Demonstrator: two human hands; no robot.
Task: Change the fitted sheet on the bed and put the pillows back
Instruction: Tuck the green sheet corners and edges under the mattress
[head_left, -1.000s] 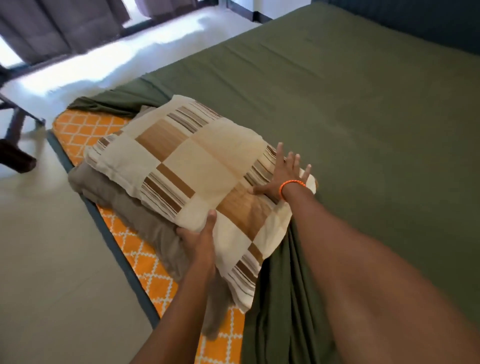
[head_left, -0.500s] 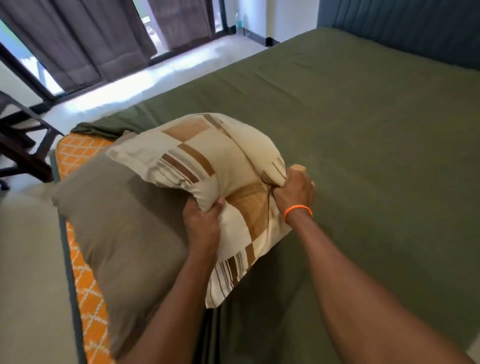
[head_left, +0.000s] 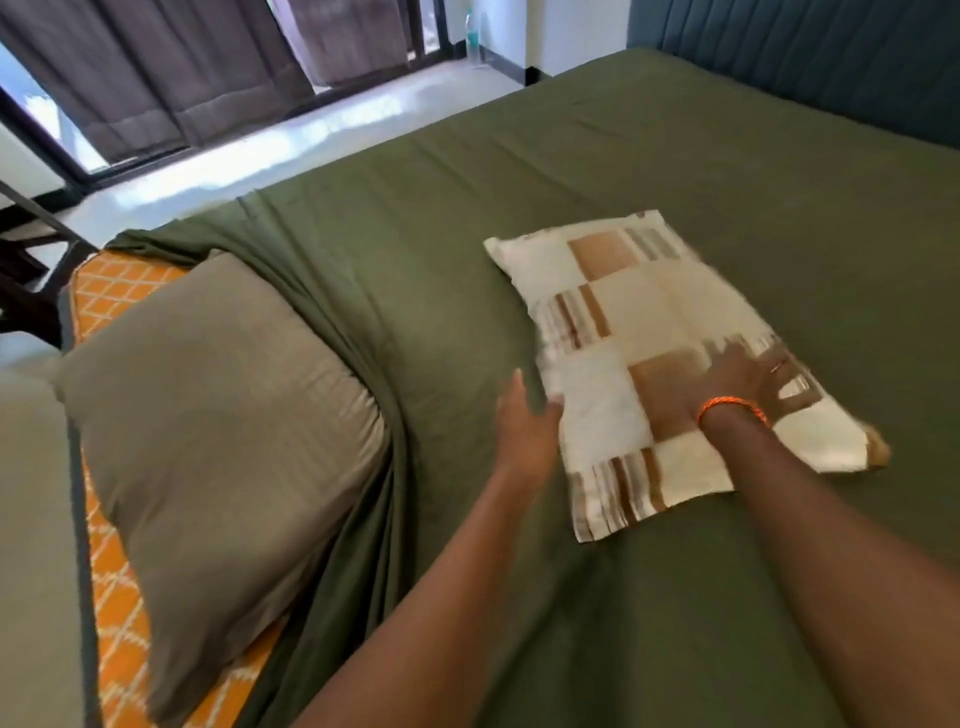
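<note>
Head view has our right hand (head_left: 748, 376) flat on the patchwork pillow (head_left: 670, 364), fingers spread and pressing on its near half, an orange wristband (head_left: 730, 405) at the wrist. Our left hand (head_left: 527, 415) lies just beside the pillow's left edge, fingers straight and loose, the thumb touching the cover; it grips nothing. The pillow rests on the green fitted sheet (head_left: 623, 171), partway across the mattress and well short of the blue headboard (head_left: 810, 57).

We judge the sheet step mostly done, though a loose fold of green cloth hangs off the near corner, and the pillow step begun. A second, grey pillow (head_left: 218, 431) waits at the left on an orange patterned mat (head_left: 111, 587), leaning against that hanging fold. Next we would need to let go, reach left, take the grey pillow in both hands and set it alongside the first; the bunched corner may want tucking too.

We can read no brand, label or writing anywhere; motion blur softens the pillow's stripes.
</note>
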